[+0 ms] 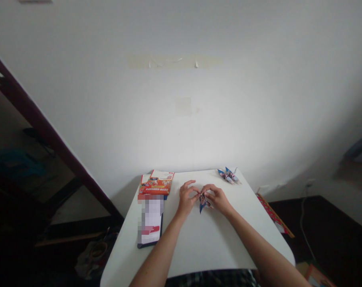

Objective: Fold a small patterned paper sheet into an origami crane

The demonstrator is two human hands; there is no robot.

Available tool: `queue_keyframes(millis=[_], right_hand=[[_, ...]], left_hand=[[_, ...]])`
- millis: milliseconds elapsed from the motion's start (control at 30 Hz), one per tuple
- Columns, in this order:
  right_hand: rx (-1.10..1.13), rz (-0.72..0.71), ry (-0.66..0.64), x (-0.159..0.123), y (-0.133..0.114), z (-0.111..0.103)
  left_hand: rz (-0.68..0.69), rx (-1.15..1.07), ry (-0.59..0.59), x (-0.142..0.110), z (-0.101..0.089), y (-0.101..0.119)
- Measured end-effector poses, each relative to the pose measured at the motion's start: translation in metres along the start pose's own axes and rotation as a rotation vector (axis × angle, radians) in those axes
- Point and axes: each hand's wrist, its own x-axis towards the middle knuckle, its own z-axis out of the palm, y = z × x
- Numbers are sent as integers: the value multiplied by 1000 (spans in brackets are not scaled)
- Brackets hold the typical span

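A small folded paper crane (202,202), printed in blue, white and red, is held over the middle of the white table (210,243). My left hand (186,198) pinches its upper edge between thumb and index finger, with the other fingers raised. From the other side my right hand (217,197) also grips the crane, thumb and fingertips pressed together near the same spot. The pinched part is mostly hidden by the fingertips. Similar folded paper cranes (228,176) lie side by side at the table's back right corner.
Red and white printed booklets (157,183) lie at the back left of the table. Nearer me, a dark-edged tablet (152,223) with a partly blurred bright screen rests beside my left forearm. A white wall (181,139) rises behind the table. A cable (303,217) hangs at right.
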Motion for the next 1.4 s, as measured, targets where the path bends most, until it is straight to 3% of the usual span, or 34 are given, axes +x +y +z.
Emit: queue_keyframes(millis=[233,600,867,1067,1400], right_hand=[[-106,-123,27,-2,3,10],[-407,-241,169,-1,8,2],[-587,-295,191,-6,4,8],[-439,-245,182,-5,8,5],[-188,-18,206,-1,13,3]], left_hand=[[-1,29,-13,-1,4,1],[-37,84,19,0,3,-1],[-50,142,55,-2,9,2],[-57,145,50,-1,8,-2],[-40,108,99,0,8,-5]])
